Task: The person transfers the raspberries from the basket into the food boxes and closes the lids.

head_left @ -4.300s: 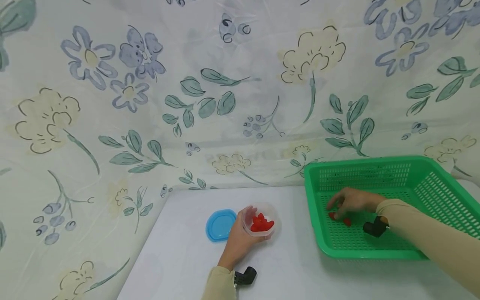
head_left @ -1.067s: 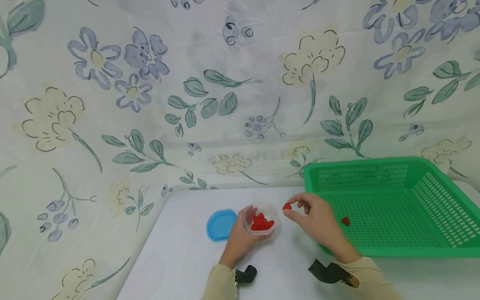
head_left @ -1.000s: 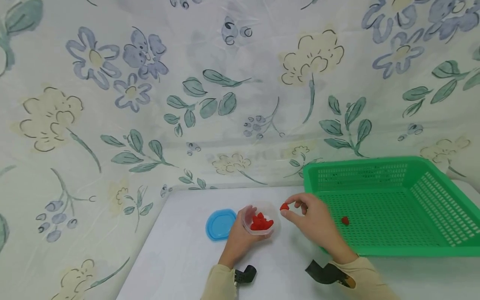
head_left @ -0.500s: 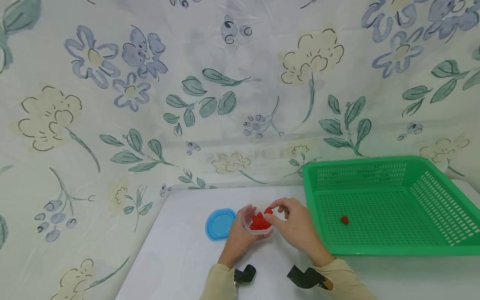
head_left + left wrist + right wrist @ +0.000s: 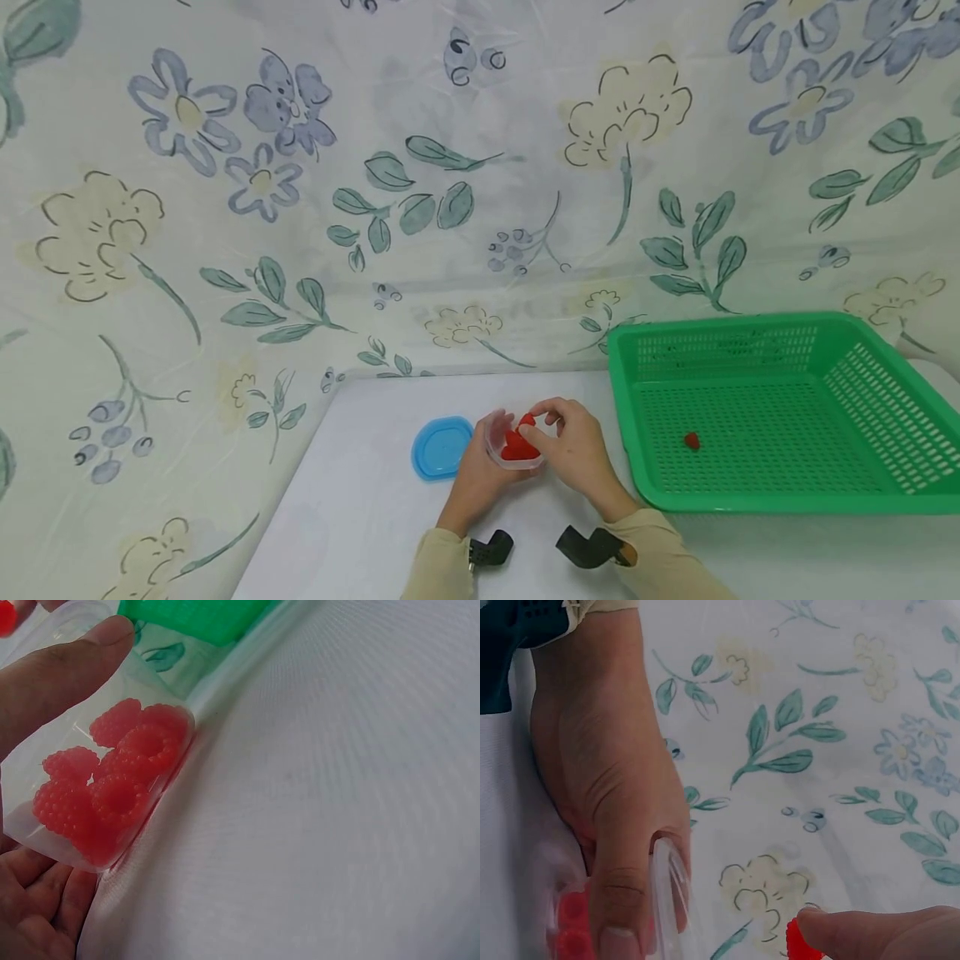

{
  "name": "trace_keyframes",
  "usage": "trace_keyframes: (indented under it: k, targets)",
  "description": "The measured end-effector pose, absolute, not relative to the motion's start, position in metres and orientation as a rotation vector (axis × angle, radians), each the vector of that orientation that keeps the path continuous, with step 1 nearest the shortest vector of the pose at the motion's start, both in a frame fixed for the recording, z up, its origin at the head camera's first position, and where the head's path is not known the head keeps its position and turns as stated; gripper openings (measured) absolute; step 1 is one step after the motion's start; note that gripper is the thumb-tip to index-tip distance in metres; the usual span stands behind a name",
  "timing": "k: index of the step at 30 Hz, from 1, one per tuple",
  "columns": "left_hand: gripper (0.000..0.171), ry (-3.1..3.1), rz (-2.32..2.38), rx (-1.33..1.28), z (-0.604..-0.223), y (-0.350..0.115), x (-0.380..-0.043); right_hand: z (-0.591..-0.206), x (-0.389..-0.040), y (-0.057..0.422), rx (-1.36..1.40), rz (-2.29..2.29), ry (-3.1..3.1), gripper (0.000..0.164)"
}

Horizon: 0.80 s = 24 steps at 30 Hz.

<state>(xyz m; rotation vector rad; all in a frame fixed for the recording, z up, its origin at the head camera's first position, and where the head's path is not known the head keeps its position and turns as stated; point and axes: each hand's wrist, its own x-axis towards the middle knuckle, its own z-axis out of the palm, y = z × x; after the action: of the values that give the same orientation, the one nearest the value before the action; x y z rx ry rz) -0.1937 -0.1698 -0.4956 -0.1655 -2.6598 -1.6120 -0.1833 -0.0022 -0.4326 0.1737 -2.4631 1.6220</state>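
My left hand (image 5: 480, 483) grips a clear plastic container (image 5: 45, 825) by its sides, tilted on the table. Several red raspberries (image 5: 120, 799) lie inside it, seen through the wall in the left wrist view. Over the container's mouth, my right hand (image 5: 577, 448) pinches one raspberry (image 5: 527, 420) between thumb and finger. That same berry shows at the lower edge of the right wrist view. One more raspberry (image 5: 692, 441) lies on the floor of the green basket (image 5: 750, 502).
A blue lid (image 5: 438, 450) lies flat on the white table (image 5: 360, 500), left of the container. The green basket stands at the right. Behind the table hangs a flowered cloth (image 5: 465, 208).
My right hand has come out of the basket with a raspberry and moved left to the container's mouth. A single raspberry stays in the basket. My left hand has kept its place.
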Motion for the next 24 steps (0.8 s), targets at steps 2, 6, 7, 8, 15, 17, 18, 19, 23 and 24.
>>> trace_keyframes:
  k: [2,6,7,8,15,17,18,19,23,24]
  targets:
    - [0.096,-2.669,-1.596,-0.153,-0.495,-0.169,-0.194,-0.437,-0.185,-0.003,0.165,1.626,-2.464,0.024]
    - [0.096,-2.672,-1.590,-0.136,-0.494,-0.169,-0.194,-0.445,-0.189,-0.005,0.139,1.617,-2.468,0.023]
    - [0.096,-2.673,-1.589,-0.132,-0.494,-0.169,-0.194,-0.447,-0.190,-0.005,0.130,1.611,-2.470,0.023]
    - [0.096,-2.672,-1.595,-0.131,-0.494,-0.168,-0.194,-0.449,-0.190,-0.005,0.120,1.604,-2.471,0.023]
    - [0.096,-2.656,-1.607,-0.161,-0.495,-0.169,-0.195,-0.458,-0.195,-0.005,0.078,1.564,-2.491,0.022]
    - [0.095,-2.651,-1.612,-0.164,-0.496,-0.169,-0.195,-0.460,-0.196,-0.005,0.072,1.564,-2.492,0.022]
    - [0.095,-2.649,-1.615,-0.167,-0.496,-0.169,-0.195,-0.461,-0.197,-0.005,0.068,1.564,-2.491,0.022]
    - [0.095,-2.649,-1.620,-0.164,-0.496,-0.169,-0.195,-0.462,-0.197,-0.006,0.067,1.561,-2.492,0.022]
    - [0.096,-2.643,-1.632,-0.168,-0.497,-0.169,-0.196,-0.465,-0.199,-0.005,0.060,1.554,-2.480,0.022]
    - [0.096,-2.641,-1.635,-0.169,-0.497,-0.170,-0.196,-0.465,-0.199,-0.005,0.061,1.553,-2.479,0.023]
